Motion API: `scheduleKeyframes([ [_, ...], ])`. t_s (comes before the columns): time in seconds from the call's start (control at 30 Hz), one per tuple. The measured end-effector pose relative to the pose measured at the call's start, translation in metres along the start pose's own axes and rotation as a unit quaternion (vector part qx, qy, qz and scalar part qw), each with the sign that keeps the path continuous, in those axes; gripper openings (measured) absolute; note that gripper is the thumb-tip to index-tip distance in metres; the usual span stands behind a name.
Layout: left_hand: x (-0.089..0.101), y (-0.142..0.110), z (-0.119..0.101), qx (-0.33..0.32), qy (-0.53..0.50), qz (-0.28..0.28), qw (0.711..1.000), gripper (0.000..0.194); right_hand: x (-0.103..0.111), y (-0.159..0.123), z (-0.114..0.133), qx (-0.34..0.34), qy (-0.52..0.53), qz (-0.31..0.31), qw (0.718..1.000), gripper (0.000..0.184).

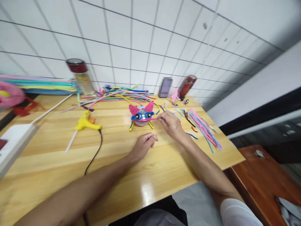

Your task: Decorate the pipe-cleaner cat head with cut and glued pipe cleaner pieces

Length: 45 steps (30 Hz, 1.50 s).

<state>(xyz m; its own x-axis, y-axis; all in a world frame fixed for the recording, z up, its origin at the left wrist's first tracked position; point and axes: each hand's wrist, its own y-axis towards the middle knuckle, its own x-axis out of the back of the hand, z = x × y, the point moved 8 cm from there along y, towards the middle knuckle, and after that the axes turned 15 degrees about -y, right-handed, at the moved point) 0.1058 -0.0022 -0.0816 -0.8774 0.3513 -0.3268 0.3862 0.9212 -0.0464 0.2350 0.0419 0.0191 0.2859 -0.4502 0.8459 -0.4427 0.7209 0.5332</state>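
A small craft animal (141,118) stands mid-table, with pink ears, blue-ringed eyes, a clear body banded in red, and yellow-green legs. To its right, my right hand (171,124) pinches the end of a pink pipe cleaner (154,119). That strip runs level to the animal's front; whether it is fixed there I cannot tell. My left hand (143,145) rests nearer to me, just below the animal, its fingers curled in with nothing visible in them. On the left lies a yellow glue gun (88,122) with a glue stick in its back end.
Loose pipe cleaners (119,94) lie along the wall, and a pink and blue bundle (204,128) lies at right. A glass bottle (82,77), a red flask (187,87) and a phone (166,87) stand behind. A white power strip (17,141) sits at left; the glue gun's cord (97,153) crosses the table.
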Motion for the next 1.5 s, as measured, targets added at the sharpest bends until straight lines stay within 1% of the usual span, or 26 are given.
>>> scheduleKeyframes([
  [0.07, -0.003, -0.002, -0.001, -0.004, 0.054, 0.021, 0.998, 0.036, 0.004, -0.029, -0.010, -0.024, 0.011, 0.023, 0.999, 0.021],
  [0.13, -0.007, -0.005, -0.001, -0.002, 0.099, 0.041, 0.994, 0.039, 0.007, -0.058, -0.027, -0.064, 0.014, 0.042, 0.997, 0.019],
  [0.23, -0.012, -0.009, 0.000, -0.001, 0.158, 0.063, 0.985, 0.041, 0.012, -0.093, -0.062, -0.153, 0.024, 0.057, 0.986, 0.016],
  [0.33, -0.015, -0.012, -0.001, -0.026, 0.212, 0.071, 0.974, 0.040, 0.018, -0.115, -0.101, -0.246, 0.025, 0.048, 0.968, 0.019],
  [0.4, -0.017, -0.013, -0.005, -0.060, 0.247, 0.076, 0.964, 0.039, 0.026, -0.123, -0.124, -0.287, 0.017, 0.031, 0.957, 0.022],
  [0.5, -0.021, -0.015, -0.017, -0.143, 0.301, 0.078, 0.940, 0.039, 0.042, -0.136, -0.154, -0.339, 0.001, 0.005, 0.941, 0.026],
  [0.57, -0.021, -0.017, -0.026, -0.193, 0.320, 0.068, 0.925, 0.039, 0.052, -0.146, -0.168, -0.364, -0.009, -0.006, 0.931, 0.026],
  [0.6, -0.021, -0.018, -0.028, -0.207, 0.320, 0.064, 0.923, 0.039, 0.056, -0.151, -0.173, -0.372, -0.014, -0.007, 0.928, 0.025],
  [0.63, -0.020, -0.019, -0.029, -0.212, 0.315, 0.063, 0.923, 0.038, 0.059, -0.156, -0.175, -0.374, -0.022, 0.004, 0.927, 0.024],
  [0.7, -0.021, -0.020, -0.027, -0.206, 0.305, 0.076, 0.927, 0.039, 0.056, -0.163, -0.174, -0.366, -0.044, 0.056, 0.928, 0.022],
  [0.8, -0.029, -0.024, -0.018, -0.188, 0.302, 0.128, 0.926, 0.038, 0.042, -0.170, -0.164, -0.343, -0.073, 0.139, 0.926, 0.020],
  [0.93, -0.045, -0.031, -0.004, -0.172, 0.334, 0.215, 0.901, 0.040, 0.022, -0.165, -0.151, -0.307, -0.095, 0.178, 0.930, 0.019],
  [0.97, -0.048, -0.032, -0.002, -0.169, 0.340, 0.231, 0.896, 0.040, 0.017, -0.162, -0.148, -0.295, -0.099, 0.186, 0.932, 0.019],
  [1.03, -0.051, -0.032, 0.000, -0.160, 0.345, 0.243, 0.892, 0.038, 0.008, -0.154, -0.143, -0.273, -0.103, 0.198, 0.936, 0.017],
  [1.1, -0.052, -0.032, 0.000, -0.149, 0.343, 0.240, 0.896, 0.038, 0.002, -0.146, -0.142, -0.258, -0.104, 0.208, 0.938, 0.016],
  [1.17, -0.052, -0.031, -0.001, -0.144, 0.338, 0.238, 0.899, 0.041, 0.001, -0.138, -0.145, -0.245, -0.102, 0.216, 0.939, 0.018],
  [1.23, -0.050, -0.030, -0.002, -0.141, 0.325, 0.232, 0.906, 0.043, 0.005, -0.133, -0.152, -0.247, -0.103, 0.226, 0.937, 0.020],
  [1.33, -0.047, -0.028, -0.004, -0.138, 0.298, 0.218, 0.919, 0.043, 0.019, -0.129, -0.163, -0.279, -0.090, 0.245, 0.924, 0.020],
  [1.4, -0.043, -0.025, -0.005, -0.126, 0.272, 0.197, 0.933, 0.039, 0.028, -0.123, -0.156, -0.277, -0.050, 0.248, 0.927, 0.019],
  [1.5, -0.030, -0.018, -0.006, -0.089, 0.208, 0.117, 0.967, 0.027, 0.041, -0.112, -0.124, -0.243, 0.020, 0.225, 0.943, 0.019],
])
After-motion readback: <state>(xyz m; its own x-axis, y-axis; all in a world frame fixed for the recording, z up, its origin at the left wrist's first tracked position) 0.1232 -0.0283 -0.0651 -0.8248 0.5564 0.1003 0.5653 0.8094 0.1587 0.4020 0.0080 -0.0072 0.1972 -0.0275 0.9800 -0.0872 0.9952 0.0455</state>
